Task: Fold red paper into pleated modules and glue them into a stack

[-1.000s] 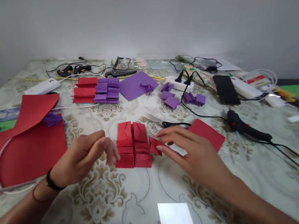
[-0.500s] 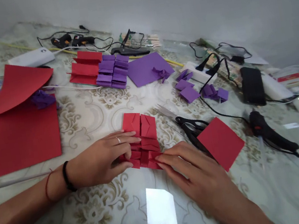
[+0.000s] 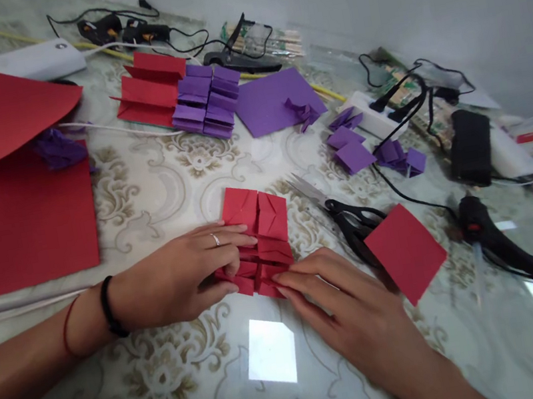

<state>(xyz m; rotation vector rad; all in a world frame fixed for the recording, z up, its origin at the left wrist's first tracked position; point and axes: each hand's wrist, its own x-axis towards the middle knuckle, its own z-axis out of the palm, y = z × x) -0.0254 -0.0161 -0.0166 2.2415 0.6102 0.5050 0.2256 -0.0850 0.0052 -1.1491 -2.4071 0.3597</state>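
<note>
Far to the left on a patterned tabletop [image 3: 185, 388], a large red sheet [image 3: 23, 231] is laid flat, with a curled red sheet [image 3: 5, 119] raised over its far part and crumpled purple paper [image 3: 59, 148] partly covered by the curl. Behind these, a white oblong box [image 3: 35, 62] is set near two black glue guns [image 3: 143, 31]. From the lower left, the left hand [image 3: 172, 278], marked by a black wristband, a thin red string and a ring, is stretched over the left side of a red folded block [image 3: 272, 219]; its fingers are laid on top, and the thumb is held apart from them at the near edge. The block is placed flat at the centre, made up of creased red flaps in two columns. Farther back, a red folded piece [image 3: 149, 96] and a purple folded block [image 3: 205, 101] are set side by side, followed by a purple sheet [image 3: 266, 105]. By the right hand [image 3: 360, 316], the block's near right corner is pinched between thumb and forefinger. Just beyond that hand, black-handled scissors [image 3: 350, 213] are partly covered by a red square [image 3: 407, 255]. Small purple folded pieces [image 3: 355, 157] are scattered before a white power strip [image 3: 375, 116], into which black plugs are fitted. At far right, a black oblong device [image 3: 471, 147] and a corded black glue gun [image 3: 498, 237] are seen.
</note>
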